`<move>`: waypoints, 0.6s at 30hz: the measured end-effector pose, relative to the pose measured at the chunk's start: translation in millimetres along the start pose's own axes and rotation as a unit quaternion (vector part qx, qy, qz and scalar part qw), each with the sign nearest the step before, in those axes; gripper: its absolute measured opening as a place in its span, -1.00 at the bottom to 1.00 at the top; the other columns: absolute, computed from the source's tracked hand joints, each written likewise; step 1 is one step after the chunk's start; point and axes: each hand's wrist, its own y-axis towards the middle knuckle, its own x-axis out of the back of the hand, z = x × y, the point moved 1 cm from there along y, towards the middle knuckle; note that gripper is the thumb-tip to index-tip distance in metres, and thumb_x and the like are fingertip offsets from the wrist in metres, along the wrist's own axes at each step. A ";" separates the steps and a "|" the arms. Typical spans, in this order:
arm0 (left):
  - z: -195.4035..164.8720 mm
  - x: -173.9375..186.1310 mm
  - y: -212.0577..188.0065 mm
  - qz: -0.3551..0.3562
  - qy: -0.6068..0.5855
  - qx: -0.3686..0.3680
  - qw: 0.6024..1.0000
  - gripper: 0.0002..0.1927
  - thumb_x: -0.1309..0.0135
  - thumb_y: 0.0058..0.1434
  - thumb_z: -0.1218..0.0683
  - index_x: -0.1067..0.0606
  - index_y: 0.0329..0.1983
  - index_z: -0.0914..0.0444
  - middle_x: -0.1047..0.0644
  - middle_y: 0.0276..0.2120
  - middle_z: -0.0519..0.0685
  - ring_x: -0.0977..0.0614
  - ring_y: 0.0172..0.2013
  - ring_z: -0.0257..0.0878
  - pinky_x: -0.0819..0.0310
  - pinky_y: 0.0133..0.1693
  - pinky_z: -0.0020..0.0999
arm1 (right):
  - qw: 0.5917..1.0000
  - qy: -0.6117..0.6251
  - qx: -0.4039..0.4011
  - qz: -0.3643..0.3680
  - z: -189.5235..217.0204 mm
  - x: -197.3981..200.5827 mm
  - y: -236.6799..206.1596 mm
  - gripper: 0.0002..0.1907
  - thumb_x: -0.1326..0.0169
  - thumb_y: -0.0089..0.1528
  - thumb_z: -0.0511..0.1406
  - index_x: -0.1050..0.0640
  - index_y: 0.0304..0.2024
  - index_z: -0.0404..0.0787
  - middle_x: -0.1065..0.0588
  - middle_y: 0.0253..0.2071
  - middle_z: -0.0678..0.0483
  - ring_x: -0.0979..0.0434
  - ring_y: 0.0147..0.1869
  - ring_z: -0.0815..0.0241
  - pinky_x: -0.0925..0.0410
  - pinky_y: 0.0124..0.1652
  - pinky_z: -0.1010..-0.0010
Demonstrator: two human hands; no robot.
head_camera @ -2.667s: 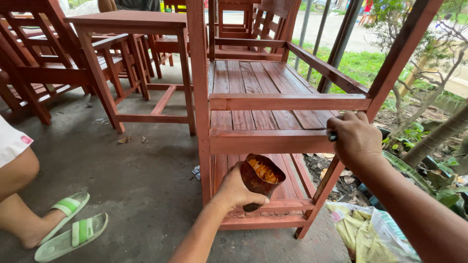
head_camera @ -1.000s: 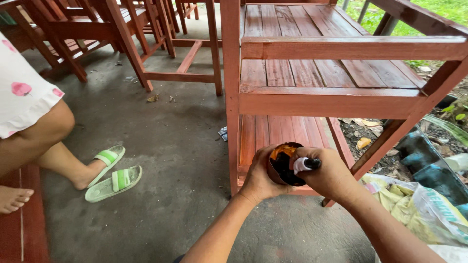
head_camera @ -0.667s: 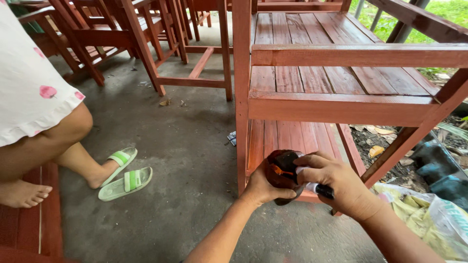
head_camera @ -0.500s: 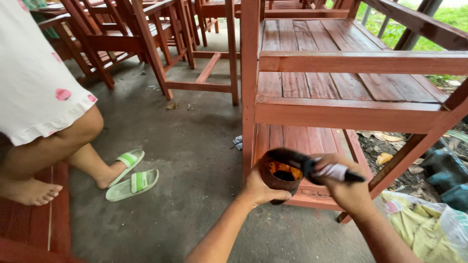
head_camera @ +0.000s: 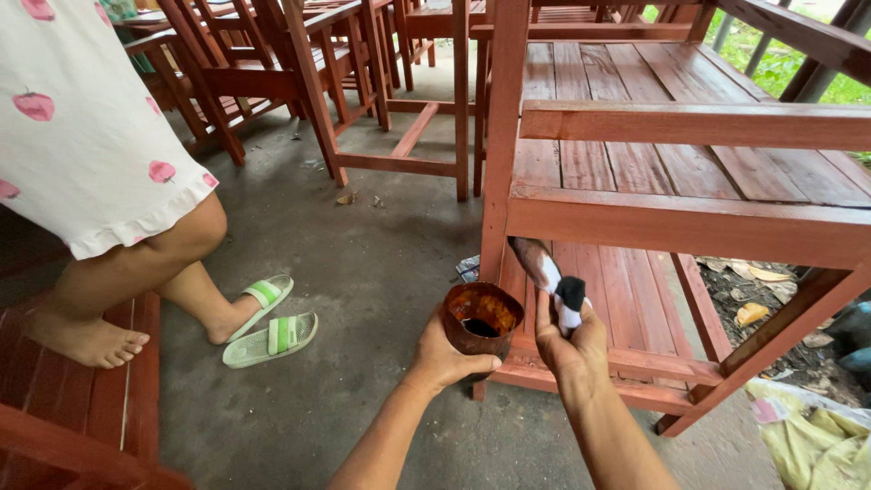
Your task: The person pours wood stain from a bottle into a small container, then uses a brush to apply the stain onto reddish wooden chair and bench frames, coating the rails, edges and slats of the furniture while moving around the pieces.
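Note:
My left hand point(head_camera: 442, 361) grips a small round cup point(head_camera: 481, 315), stained reddish brown, with dark liquid inside. Right beside it my right hand point(head_camera: 567, 340) holds a paintbrush point(head_camera: 549, 275) by its black and white handle. The stained bristles point up and left, close to the front leg of a red-brown wooden shelf unit point(head_camera: 689, 227). Both hands hover low in front of that unit's bottom slatted shelf point(head_camera: 635, 299).
A person in a white dress with pink fruit print point(head_camera: 82, 127) sits at the left, one bare foot on a red wooden bench point(head_camera: 82, 399). Green and white sandals point(head_camera: 270, 322) lie on the concrete floor. More red chairs point(head_camera: 272, 63) stand behind. A plastic bag point(head_camera: 807, 426) lies at lower right.
My right hand left the upper rail, dipped the brush into the cup, then lifted it out. The brush now points up toward the shelf leg. The view shifted left, showing more of the seated person.

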 end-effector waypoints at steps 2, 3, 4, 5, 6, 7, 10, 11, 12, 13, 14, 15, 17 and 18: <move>-0.5 4.7 -1.2 -0.002 -0.011 -0.006 1.000 0.04 -0.51 -0.41 0.06 -0.36 0.25 0.25 -0.55 0.13 0.00 -0.57 0.18 -0.15 -0.43 0.22 -0.23 | 1.000 -0.021 0.000 0.011 -3.3 -4.4 2.1 -0.83 0.00 0.27 -0.47 -0.57 -0.15 -0.42 -0.59 -0.12 -0.11 -0.66 -0.02 -0.01 -0.48 0.06 0.11; -1.0 7.0 -0.1 -0.006 -0.012 -0.007 1.000 0.05 -0.51 -0.41 0.06 -0.36 0.25 0.24 -0.55 0.13 0.00 -0.56 0.18 -0.15 -0.43 0.23 -0.23 | 0.999 -0.049 0.004 0.021 -2.6 -7.5 3.6 -0.83 0.00 0.27 -0.46 -0.57 -0.13 -0.42 -0.58 -0.12 -0.12 -0.65 -0.02 -0.01 -0.48 0.06 0.11; -1.3 9.3 0.3 -0.010 -0.013 -0.007 1.000 0.05 -0.51 -0.41 0.06 -0.35 0.25 0.24 -0.54 0.13 -0.01 -0.56 0.18 -0.15 -0.42 0.23 -0.23 | 0.997 -0.077 0.008 0.030 -2.1 -9.6 4.9 -0.82 0.00 0.27 -0.46 -0.56 -0.12 -0.42 -0.57 -0.12 -0.12 -0.64 -0.03 -0.01 -0.48 0.06 0.11; -1.3 11.5 0.1 -0.015 -0.015 -0.006 1.000 0.06 -0.51 -0.41 0.07 -0.34 0.26 0.24 -0.54 0.13 -0.01 -0.55 0.19 -0.15 -0.41 0.23 -0.23 | 0.994 -0.100 0.020 0.035 -0.9 -11.0 6.1 -0.82 0.00 0.26 -0.47 -0.54 -0.11 -0.41 -0.58 -0.12 -0.11 -0.64 -0.02 -0.01 -0.47 0.06 0.10; -1.1 13.9 1.0 -0.018 -0.019 -0.011 1.000 0.06 -0.51 -0.41 0.07 -0.34 0.26 0.25 -0.54 0.14 0.00 -0.55 0.19 -0.15 -0.41 0.23 -0.23 | 0.991 -0.124 0.033 0.039 0.8 -11.5 6.9 -0.82 0.00 0.25 -0.47 -0.53 -0.11 -0.40 -0.58 -0.11 -0.11 -0.65 -0.01 -0.02 -0.47 0.05 0.10; -0.8 16.5 2.8 -0.019 -0.022 -0.014 0.999 0.06 -0.51 -0.40 0.07 -0.34 0.27 0.25 -0.54 0.14 0.00 -0.55 0.19 -0.14 -0.41 0.24 -0.22 | 0.987 -0.147 0.046 0.041 2.4 -11.2 7.6 -0.82 0.00 0.24 -0.47 -0.51 -0.10 -0.38 -0.58 -0.11 -0.10 -0.65 0.00 -0.02 -0.47 0.05 0.09; 3.4 24.5 4.4 -0.030 0.012 0.027 0.999 0.10 -0.52 -0.40 0.07 -0.29 0.30 0.23 -0.50 0.16 -0.02 -0.53 0.20 -0.16 -0.40 0.23 -0.24 | 0.969 -0.224 0.082 0.058 4.8 -5.7 7.9 -0.83 -0.06 0.26 -0.46 -0.49 -0.08 -0.35 -0.56 -0.13 -0.06 -0.60 0.00 0.03 -0.48 0.04 0.12; 5.1 26.6 5.4 -0.035 0.031 0.047 0.998 0.12 -0.52 -0.40 0.07 -0.26 0.31 0.21 -0.49 0.17 -0.04 -0.51 0.20 -0.17 -0.39 0.23 -0.25 | 0.964 -0.242 0.099 0.054 5.1 -2.9 7.6 -0.83 -0.05 0.26 -0.46 -0.48 -0.09 -0.34 -0.56 -0.12 -0.06 -0.60 0.01 0.03 -0.49 0.04 0.12; 6.4 27.8 6.1 -0.041 0.024 0.036 0.998 0.11 -0.52 -0.39 0.07 -0.27 0.30 0.23 -0.49 0.17 -0.03 -0.52 0.20 -0.17 -0.40 0.23 -0.25 | 0.958 -0.258 0.115 0.050 4.8 1.7 6.2 -0.83 -0.05 0.25 -0.46 -0.48 -0.10 -0.34 -0.56 -0.12 -0.05 -0.61 0.02 0.03 -0.49 0.04 0.12; 7.8 29.3 7.0 -0.047 0.018 0.026 0.998 0.10 -0.52 -0.38 0.06 -0.27 0.30 0.24 -0.50 0.17 -0.02 -0.53 0.20 -0.16 -0.42 0.22 -0.24 | 0.952 -0.274 0.129 0.046 3.9 6.2 5.2 -0.84 -0.04 0.25 -0.46 -0.47 -0.10 -0.33 -0.56 -0.12 -0.05 -0.61 0.03 0.02 -0.49 0.03 0.13; 8.8 29.7 8.2 -0.053 0.010 0.015 0.998 0.09 -0.52 -0.38 0.06 -0.27 0.29 0.25 -0.50 0.17 -0.01 -0.53 0.20 -0.16 -0.43 0.22 -0.24 | 0.945 -0.292 0.137 0.056 2.6 10.0 4.7 -0.84 -0.04 0.25 -0.46 -0.48 -0.11 -0.33 -0.55 -0.13 -0.05 -0.60 0.00 0.02 -0.52 0.01 0.13; 10.3 29.7 9.3 -0.054 -0.004 0.015 0.998 0.08 -0.51 -0.38 0.07 -0.28 0.29 0.25 -0.50 0.17 -0.01 -0.54 0.20 -0.16 -0.44 0.21 -0.24 | 0.937 -0.310 0.145 0.066 1.0 15.0 3.7 -0.84 -0.04 0.24 -0.46 -0.48 -0.11 -0.32 -0.54 -0.14 -0.04 -0.59 -0.03 0.01 -0.55 0.00 0.14; 14.2 28.3 8.9 -0.055 -0.032 0.020 0.998 0.07 -0.50 -0.38 0.08 -0.28 0.27 0.25 -0.51 0.17 -0.01 -0.55 0.19 -0.15 -0.47 0.19 -0.23 | 0.929 -0.329 0.155 0.065 -0.9 25.0 2.4 -0.85 -0.04 0.24 -0.45 -0.48 -0.12 -0.32 -0.54 -0.15 -0.04 -0.60 -0.07 0.02 -0.56 -0.04 0.16; 16.0 27.5 8.4 -0.055 -0.027 0.015 0.998 0.07 -0.50 -0.38 0.09 -0.28 0.28 0.25 -0.50 0.17 -0.01 -0.54 0.19 -0.16 -0.46 0.20 -0.23 | 0.929 -0.331 0.158 0.056 -2.4 29.2 2.7 -0.86 -0.05 0.24 -0.45 -0.48 -0.13 -0.32 -0.54 -0.15 -0.04 -0.61 -0.08 0.03 -0.54 -0.06 0.17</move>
